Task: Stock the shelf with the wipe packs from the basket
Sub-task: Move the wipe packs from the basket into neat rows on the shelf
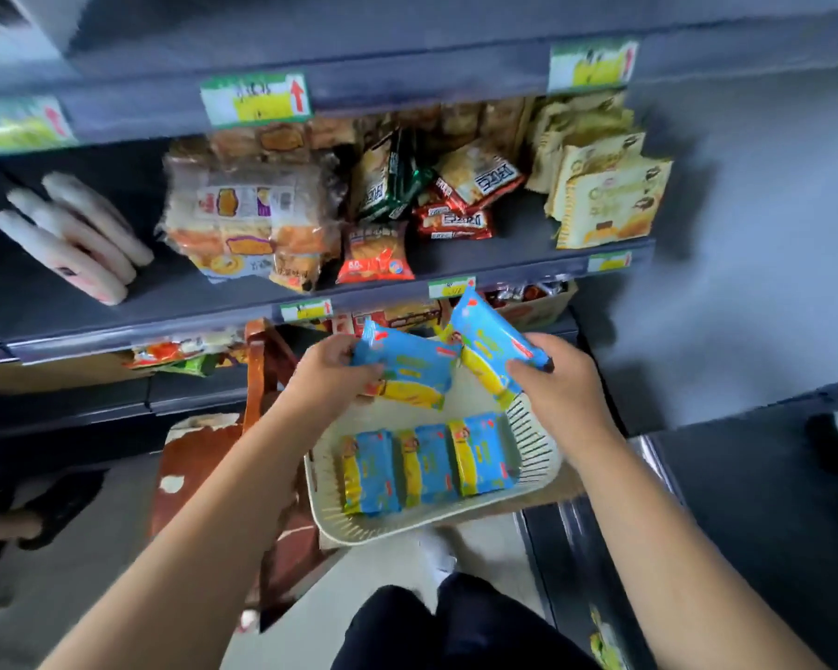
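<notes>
Grey metal shelf (504,256), slotted plastic basket (547,456) beneath.
Our left hand (330,374) pinches one glossy blue pack (410,372), our right hand (564,396) another pack (487,338).

A plain grey wall (746,210) fills the upper right of the frame. A pale smooth floor (69,582) shows at the lower left. A worn brown wooden chair (204,456) stands near the middle, before dark grey metal shelves (165,302).

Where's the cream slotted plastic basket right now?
Head view, low centre: the cream slotted plastic basket sits below the left hand and right hand, right of a brown wooden stool, with three blue-and-yellow wipe packs inside.
</notes>
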